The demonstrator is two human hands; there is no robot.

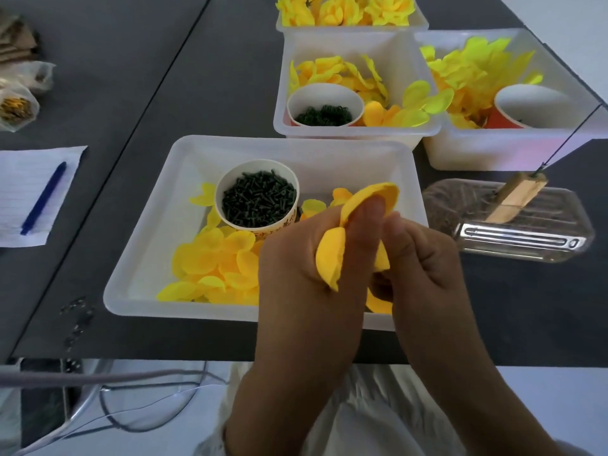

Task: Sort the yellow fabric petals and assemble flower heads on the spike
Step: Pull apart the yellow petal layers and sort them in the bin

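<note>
Our left hand (302,258) rises from the table edge, thumb upright, pinching an orange-yellow petal piece (332,255) that wraps around that thumb. Our right hand (424,258) meets it, fingers curled, pinching the same piece's right edge above the near white tray (138,284).

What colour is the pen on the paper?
Blue; the pen shows best in the head view.
</note>
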